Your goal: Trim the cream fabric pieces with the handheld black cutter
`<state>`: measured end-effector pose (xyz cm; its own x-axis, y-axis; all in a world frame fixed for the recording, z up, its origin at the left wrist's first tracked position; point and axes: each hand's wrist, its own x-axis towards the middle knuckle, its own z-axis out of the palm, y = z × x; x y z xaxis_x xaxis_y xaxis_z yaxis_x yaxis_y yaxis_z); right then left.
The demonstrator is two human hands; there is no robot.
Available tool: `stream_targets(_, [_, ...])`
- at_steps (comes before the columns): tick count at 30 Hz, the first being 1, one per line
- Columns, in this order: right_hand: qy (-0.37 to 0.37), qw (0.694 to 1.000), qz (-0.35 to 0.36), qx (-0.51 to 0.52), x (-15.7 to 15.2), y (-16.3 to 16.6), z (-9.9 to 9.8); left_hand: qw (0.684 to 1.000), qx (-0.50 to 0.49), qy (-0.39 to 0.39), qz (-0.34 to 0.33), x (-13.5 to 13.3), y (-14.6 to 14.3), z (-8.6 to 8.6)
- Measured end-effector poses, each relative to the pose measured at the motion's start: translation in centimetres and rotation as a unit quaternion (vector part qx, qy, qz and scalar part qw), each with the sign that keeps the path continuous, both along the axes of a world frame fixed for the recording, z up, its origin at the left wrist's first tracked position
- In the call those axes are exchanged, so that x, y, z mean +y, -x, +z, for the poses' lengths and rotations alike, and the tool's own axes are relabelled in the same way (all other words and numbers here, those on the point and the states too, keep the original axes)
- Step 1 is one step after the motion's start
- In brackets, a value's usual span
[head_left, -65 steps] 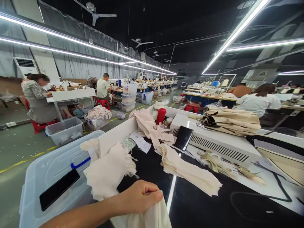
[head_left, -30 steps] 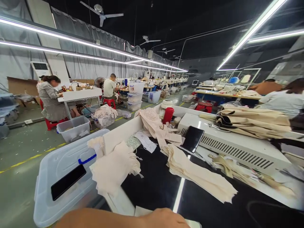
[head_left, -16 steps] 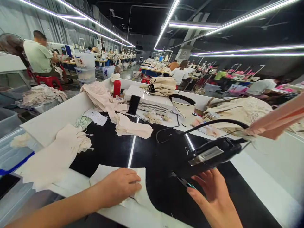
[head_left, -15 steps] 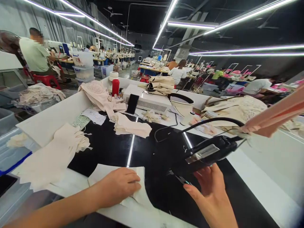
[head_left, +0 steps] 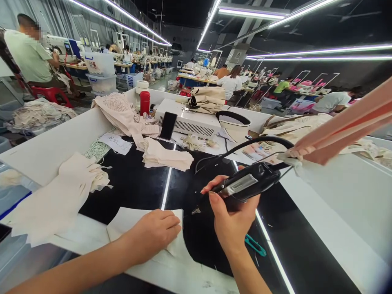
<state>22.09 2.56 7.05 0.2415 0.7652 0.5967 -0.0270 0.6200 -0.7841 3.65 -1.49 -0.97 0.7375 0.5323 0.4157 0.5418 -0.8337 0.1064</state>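
My left hand (head_left: 157, 234) presses down on a cream fabric piece (head_left: 119, 218) at the front of the table, its fingers bent together near the piece's right edge. In my right hand (head_left: 234, 222) is a black corded handheld tool (head_left: 245, 181) with a silver plate on its side. The tool's narrow metal tip (head_left: 196, 211) points left, just right of the fabric edge. A knotted pink cloth strip (head_left: 330, 126) runs up to the right from its rear. Behind my right wrist shows a teal looped handle (head_left: 257, 246); whether it lies on the table or in my palm I cannot tell.
Cream fabric pieces lie on the left (head_left: 59, 196) and in a stack (head_left: 165, 154) further back. A phone (head_left: 168, 125) leans against a white vented box (head_left: 186, 122) near a red bottle (head_left: 145, 102). Co-workers sit at sewing machines beyond; one person (head_left: 29, 57) is at left.
My right hand has moved left and closed around the black tool, bringing its tip near the fabric edge. The teal handle has come into view. My left hand stays on the fabric.
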Motion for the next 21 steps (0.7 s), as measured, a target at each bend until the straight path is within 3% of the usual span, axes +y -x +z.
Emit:
stream_targets(10, [-0.027,0.996,0.038,0.070,1.8,1.5,-2.2,0.999,-0.052,-0.001,0.006,-0.5,0.1,-0.7])
stream_targets(21, [-0.016,0.993,0.072,0.088,1.2,1.8,-1.6,0.997,-0.081,-0.010,0.006,-0.4,-0.1,0.2])
